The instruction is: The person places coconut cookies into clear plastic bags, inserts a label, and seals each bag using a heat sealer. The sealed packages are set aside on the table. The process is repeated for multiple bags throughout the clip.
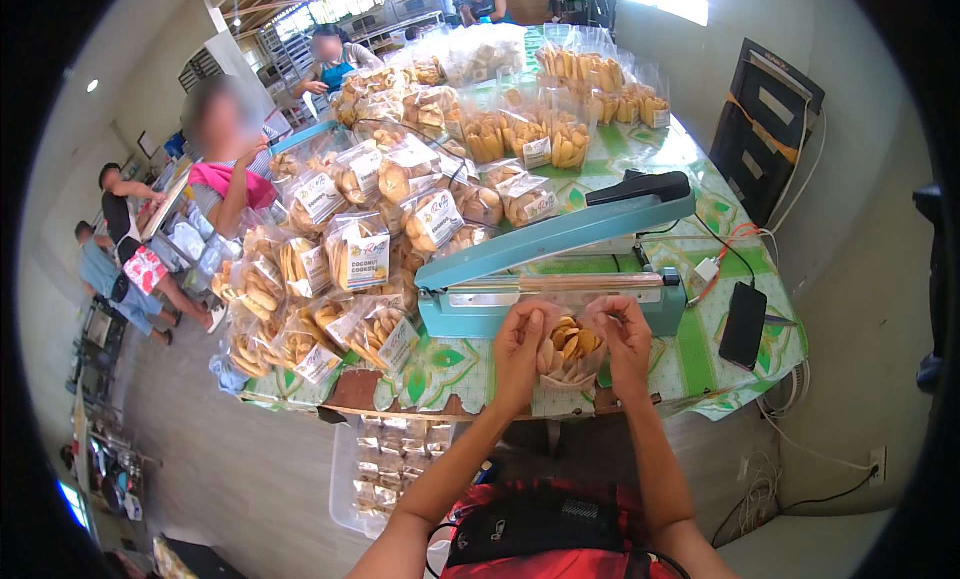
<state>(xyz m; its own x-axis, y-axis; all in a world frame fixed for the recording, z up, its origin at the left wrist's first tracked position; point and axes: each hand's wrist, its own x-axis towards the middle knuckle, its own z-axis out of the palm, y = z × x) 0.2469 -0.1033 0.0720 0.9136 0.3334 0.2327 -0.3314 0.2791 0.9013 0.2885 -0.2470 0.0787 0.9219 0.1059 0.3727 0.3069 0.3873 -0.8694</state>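
Note:
Between my hands is a clear plastic bag of cookies (571, 346), its top edge pinched on both sides. My left hand (523, 331) grips the bag's left upper corner; my right hand (624, 331) has the right one. Just beyond the bag stands a teal impulse heat sealer (472, 312) with its lever arm (555, 237) raised. The bag's top edge reaches the front of the sealing bar (592, 282); whether it lies on the bar I cannot tell.
Filled, labelled cookie bags (358, 252) crowd the table's left; unlabelled-looking upright bags (484, 136) stand farther back. At right lie a black smartphone (743, 326), a white charger (706, 270) and cables. A plastic bin (345, 474) of packets sits below the table edge. Several people are beyond.

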